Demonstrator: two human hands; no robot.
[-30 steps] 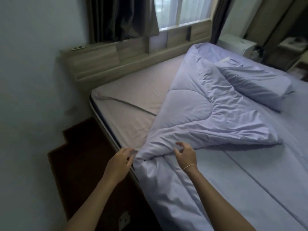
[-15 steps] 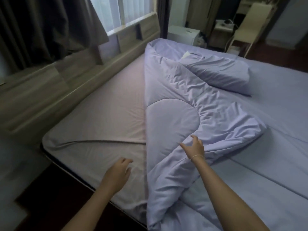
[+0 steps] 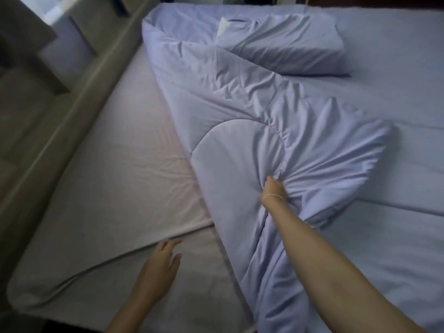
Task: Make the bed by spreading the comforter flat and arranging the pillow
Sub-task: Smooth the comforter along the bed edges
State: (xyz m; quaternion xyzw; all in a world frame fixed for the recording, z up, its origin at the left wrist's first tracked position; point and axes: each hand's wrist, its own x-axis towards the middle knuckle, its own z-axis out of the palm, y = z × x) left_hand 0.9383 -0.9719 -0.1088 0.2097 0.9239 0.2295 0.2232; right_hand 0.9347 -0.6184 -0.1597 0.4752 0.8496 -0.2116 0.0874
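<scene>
Nearest the camera, the left hand hovers palm down above the bare pale sheet near the bed's close edge; whether it touches the sheet cannot be told. Its grip is slack, fingers loosely spread, with nothing in it. A long crease runs across the sheet just beyond its fingertips.

To the right, the right forearm reaches forward across the lavender comforter. A thin bracelet circles the wrist. The right hand is sunk into the fabric, its grip closed on a bunched fistful of comforter, with folds radiating outward from the knuckles. The fingers themselves are buried in the cloth and mostly hidden.

The comforter is not flat. It lies folded back over itself in a diagonal band from the near edge of the bed up toward the far left corner, leaving the left part of the mattress uncovered. A curved line of quilting stitching shows just left of the gripping hand, and a thick rumpled fold bulges out to the right of it.

Farther off, the pillow, in a matching lavender case, rests on top of the comforter near the far end, set crosswise and wrinkled.

Along the left side runs the wooden headboard, with recessed shelf compartments.
</scene>
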